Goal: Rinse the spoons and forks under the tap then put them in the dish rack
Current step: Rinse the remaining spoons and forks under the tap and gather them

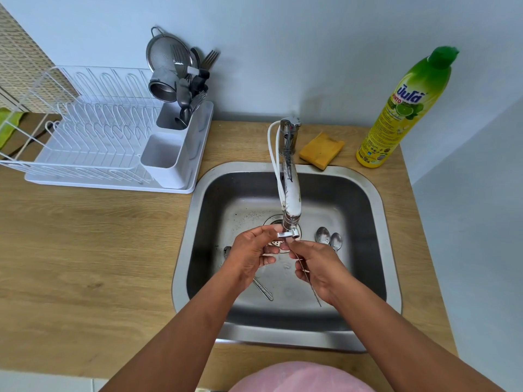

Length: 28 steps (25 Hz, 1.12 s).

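Note:
Over the steel sink (pixel 379 222), my right hand (pixel 319 267) grips a thin piece of cutlery (pixel 300 258) seen edge-on, its head just under the tap spout (pixel 290 222). My left hand (pixel 249 253) is at that head, fingers curled around it. Whether it is a spoon or a fork is hidden by my fingers. Two spoons (pixel 328 239) lie in the basin on the right. Another utensil (pixel 263 290) lies under my left wrist. The white dish rack (pixel 99 131) stands at the left, its far cutlery cup (pixel 175 117) holding forks, spoons and a strainer.
A yellow sponge (pixel 321 149) lies behind the sink, and a green-capped dish soap bottle (pixel 402 108) stands at the back right. The rack's near cutlery cup (pixel 164 162) holds nothing. The wooden counter (pixel 85 250) spreads left of the sink. A wall closes the right side.

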Each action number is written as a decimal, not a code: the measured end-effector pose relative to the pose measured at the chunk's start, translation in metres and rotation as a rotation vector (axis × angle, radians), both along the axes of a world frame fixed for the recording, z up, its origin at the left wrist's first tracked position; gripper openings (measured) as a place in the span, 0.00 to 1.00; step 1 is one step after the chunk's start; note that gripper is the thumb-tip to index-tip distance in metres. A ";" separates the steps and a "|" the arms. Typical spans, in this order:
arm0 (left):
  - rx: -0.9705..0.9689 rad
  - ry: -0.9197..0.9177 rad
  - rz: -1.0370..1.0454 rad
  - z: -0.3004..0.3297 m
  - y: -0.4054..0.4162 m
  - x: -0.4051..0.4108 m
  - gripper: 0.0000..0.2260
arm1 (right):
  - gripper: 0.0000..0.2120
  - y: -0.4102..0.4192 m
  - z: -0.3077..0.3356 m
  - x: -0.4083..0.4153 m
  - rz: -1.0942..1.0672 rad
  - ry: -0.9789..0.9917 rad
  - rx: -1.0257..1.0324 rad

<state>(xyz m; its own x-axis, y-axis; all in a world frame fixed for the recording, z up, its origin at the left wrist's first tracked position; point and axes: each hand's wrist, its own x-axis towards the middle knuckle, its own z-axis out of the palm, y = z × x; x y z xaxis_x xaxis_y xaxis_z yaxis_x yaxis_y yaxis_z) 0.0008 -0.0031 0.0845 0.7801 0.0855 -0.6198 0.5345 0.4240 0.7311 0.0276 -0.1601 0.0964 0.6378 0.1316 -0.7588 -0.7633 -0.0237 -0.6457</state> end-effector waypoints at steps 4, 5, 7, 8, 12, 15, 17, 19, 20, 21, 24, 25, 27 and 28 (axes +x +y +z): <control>0.093 -0.028 -0.017 0.002 -0.005 0.002 0.05 | 0.03 -0.004 -0.002 0.001 -0.038 -0.078 -0.045; 0.141 -0.037 -0.006 0.003 -0.007 0.003 0.04 | 0.02 -0.004 -0.003 -0.001 -0.023 -0.096 -0.046; 0.232 -0.048 0.028 0.002 -0.009 0.004 0.05 | 0.03 -0.006 -0.002 -0.003 0.048 -0.153 -0.059; 0.259 -0.045 0.042 0.001 -0.010 0.005 0.06 | 0.04 -0.008 -0.002 -0.004 0.096 -0.189 -0.071; 0.276 -0.022 0.067 -0.007 -0.006 0.000 0.03 | 0.05 -0.015 -0.006 -0.005 0.175 -0.242 -0.117; 0.280 0.047 0.085 -0.020 -0.003 -0.004 0.11 | 0.07 -0.016 -0.012 -0.005 0.108 -0.257 -0.167; 0.508 0.207 -0.019 -0.036 0.006 -0.006 0.17 | 0.07 -0.018 -0.014 -0.007 0.099 -0.307 -0.234; 0.785 0.392 -0.269 -0.053 0.020 -0.012 0.18 | 0.06 -0.022 -0.016 -0.009 0.190 -0.495 -0.404; 0.843 0.460 -0.378 -0.061 0.025 -0.016 0.18 | 0.05 -0.024 -0.017 -0.011 0.270 -0.631 -0.521; 0.834 0.512 -0.427 -0.067 0.029 -0.020 0.18 | 0.04 -0.025 -0.017 -0.013 0.339 -0.758 -0.624; 0.680 0.612 -0.361 -0.085 0.033 -0.025 0.15 | 0.04 -0.027 -0.017 -0.015 0.322 -0.838 -0.706; 0.625 0.628 -0.303 -0.090 0.033 -0.024 0.13 | 0.04 -0.030 -0.019 -0.011 0.271 -0.790 -0.708; 0.598 0.632 -0.228 -0.097 0.031 -0.021 0.06 | 0.03 -0.039 -0.026 -0.003 0.183 -0.671 -0.733; 0.609 0.626 -0.211 -0.098 0.030 -0.020 0.05 | 0.03 -0.045 -0.031 0.002 0.162 -0.622 -0.770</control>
